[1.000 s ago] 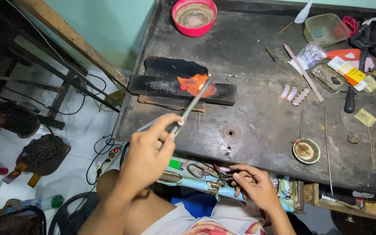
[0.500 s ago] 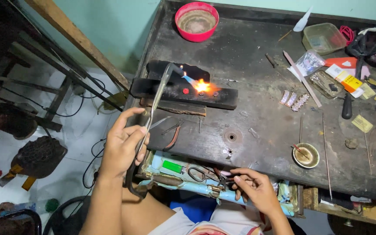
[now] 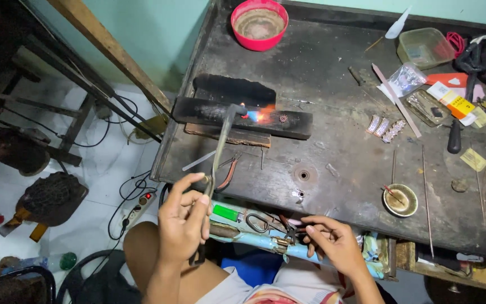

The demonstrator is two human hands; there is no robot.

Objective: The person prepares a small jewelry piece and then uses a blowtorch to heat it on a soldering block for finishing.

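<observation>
Orange-yellow flat packet [image 3: 451,97] lies at bench's far right, beside clear plastic bag [image 3: 405,79]. Left hand [image 3: 184,222] clamped around torch [image 3: 220,143], long axis running up-away, nozzle aimed right, flame on charred block [image 3: 243,115]. Right hand [image 3: 333,242] fingers pinched on tweezers [image 3: 288,228] at bench edge.

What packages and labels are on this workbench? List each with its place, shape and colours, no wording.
Clear plastic bag: back right, crumpled, see-through.
Clear plastic box: back right, rectangular, greenish tint.
Flat carton: right, oblong, white, yellow and orange.
Orange packet: behind the carton, flat.
Yellow slip: right edge, small, rectangular.
</observation>
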